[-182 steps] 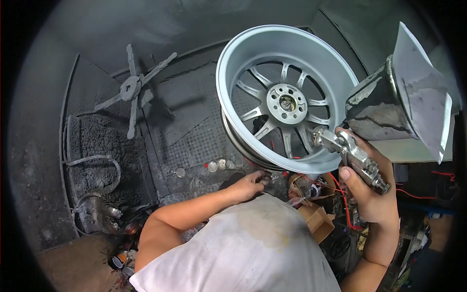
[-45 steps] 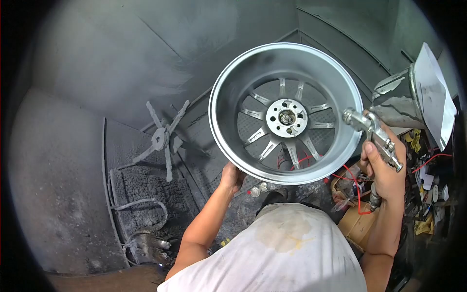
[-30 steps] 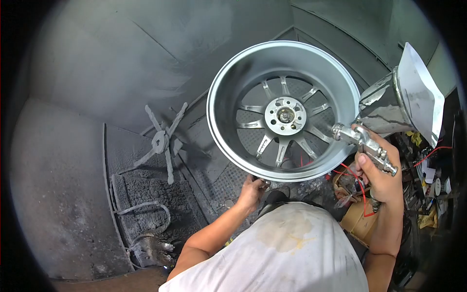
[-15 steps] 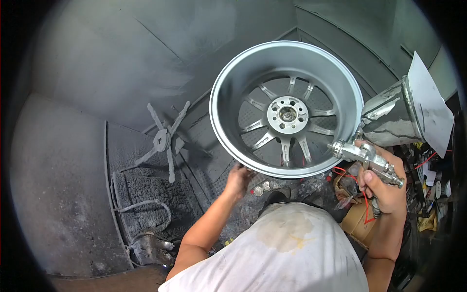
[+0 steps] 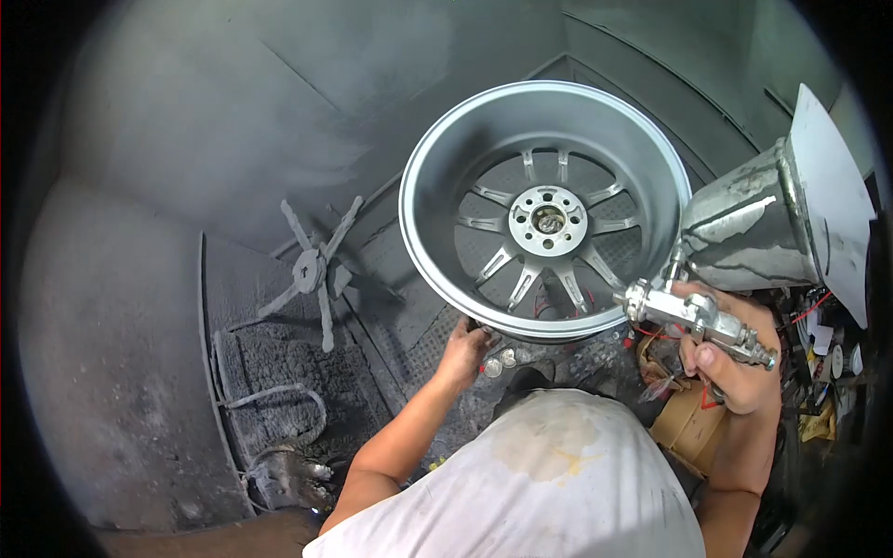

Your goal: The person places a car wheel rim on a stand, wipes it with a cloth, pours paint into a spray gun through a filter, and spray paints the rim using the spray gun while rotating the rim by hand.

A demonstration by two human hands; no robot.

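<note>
A silver wheel rim point(image 5: 549, 325) faces up in the middle, its spokes and round hub point(image 5: 548, 220) showing. My right hand point(image 5: 739, 358) is wrapped round a metal spray gun point(image 5: 693, 314), whose nozzle points left over the rim's lower right edge. The gun's metal cup point(image 5: 753, 223), with a white sheet point(image 5: 828, 200) over its top, stands out at the upper right. Under the rim's lower left edge is my left hand point(image 5: 465, 353), fingers curled up at the rim's underside; the fingertips are partly hidden, and what they grip is not clear.
A grey coated stand with several arms point(image 5: 309, 270) is at the left, above a rough mat point(image 5: 298, 372) and a hose point(image 5: 279, 391). A cardboard box point(image 5: 690, 430) and a red hose lie at lower right. Dark walls point(image 5: 223, 112) surround the rim.
The rim's spokes have turned. The spray gun has moved down and slightly left from the rim's right side, its cup tilting. My left hand has shifted along the lower left edge.
</note>
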